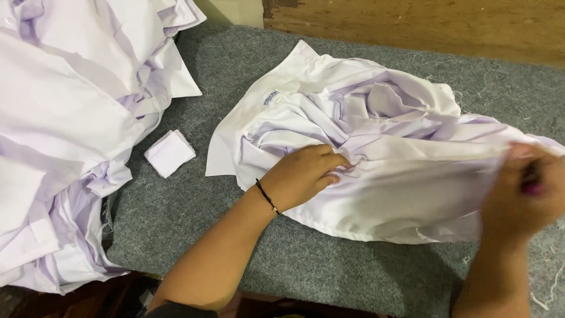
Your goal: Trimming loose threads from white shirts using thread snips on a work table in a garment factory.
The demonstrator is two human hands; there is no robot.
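White cotton fills the head view: a crumpled shirt (pixel 376 159) lies on the grey felt table (pixel 329 265), right of centre, its collar toward the far left. The left hand (pixel 303 175) rests knuckles-up on the near-left part of the cloth, fingers curled and pinching a fold. The right hand (pixel 527 197), blurred at the right edge, lifts the fabric's edge; it seems closed on the cloth, with something small and dark pink showing at the fingers. The shirt looks mid-handling, being spread or turned; I judge smoothing it calls for both hands pulling apart. A stack of white shirts (pixel 65 135) sits far left, a small folded white patch (pixel 169 153) beside it.
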